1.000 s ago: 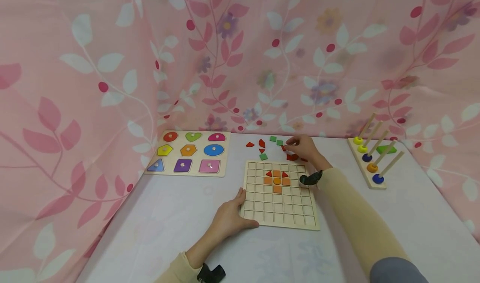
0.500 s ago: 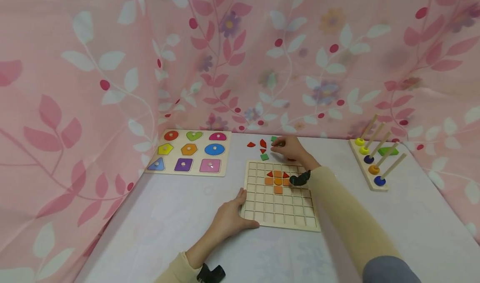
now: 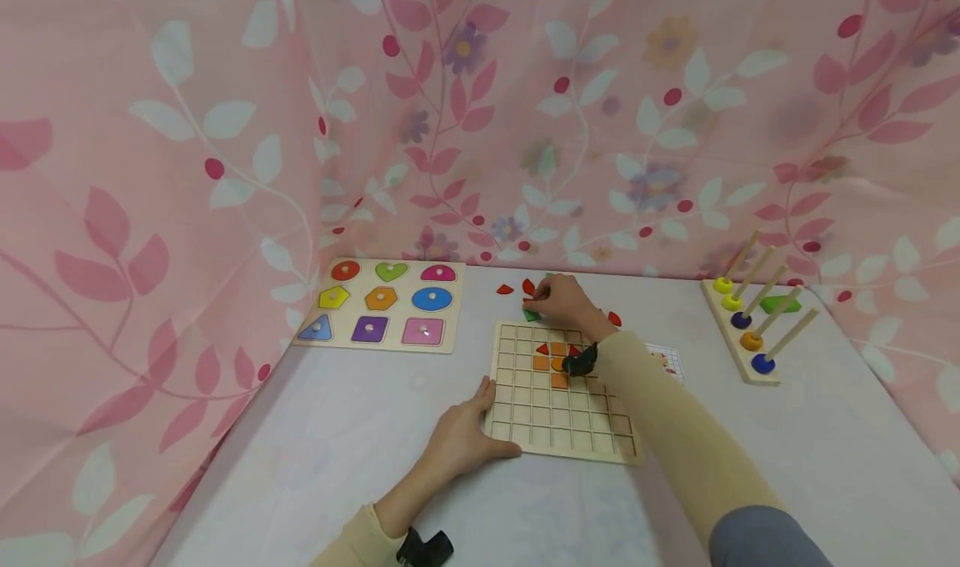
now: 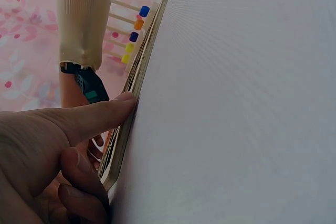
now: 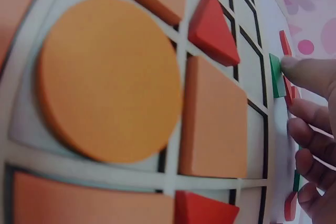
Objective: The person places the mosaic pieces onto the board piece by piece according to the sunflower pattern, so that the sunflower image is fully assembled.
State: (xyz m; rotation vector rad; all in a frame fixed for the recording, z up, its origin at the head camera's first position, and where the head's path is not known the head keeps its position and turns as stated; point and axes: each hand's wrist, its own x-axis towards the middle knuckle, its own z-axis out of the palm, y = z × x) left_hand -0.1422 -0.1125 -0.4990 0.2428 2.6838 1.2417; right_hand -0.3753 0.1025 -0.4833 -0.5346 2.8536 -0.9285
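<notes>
My left hand [image 3: 459, 434] holds the near-left corner of a wooden grid board [image 3: 525, 429], thumb along the near edge and fingers at the left side. In the left wrist view the thumb presses the board's edge [image 4: 137, 80]. Several orange squares [image 5: 218, 121], an orange disc [image 5: 110, 80] and two red triangles [image 5: 212, 30] lie in the grid cells. Beyond the far edge, my right hand [image 3: 564, 302] pinches a small red piece [image 5: 287, 91] between thumb and index finger. A green square [image 3: 531, 316] lies right beside those fingertips. The right hand hides part of the loose pieces.
A shape-knob puzzle board [image 3: 360, 298] lies at the back left. On the right, a peg stand [image 3: 757, 373] with coloured beads has upright rods. A printed card [image 3: 667, 358] lies partly under my right forearm. Loose red pieces [image 3: 505, 289] lie behind the grid board.
My right hand has moved left along the loose pieces to the red piece by the green square. The printed card has come into sight beside the forearm. My left hand stays on the board.
</notes>
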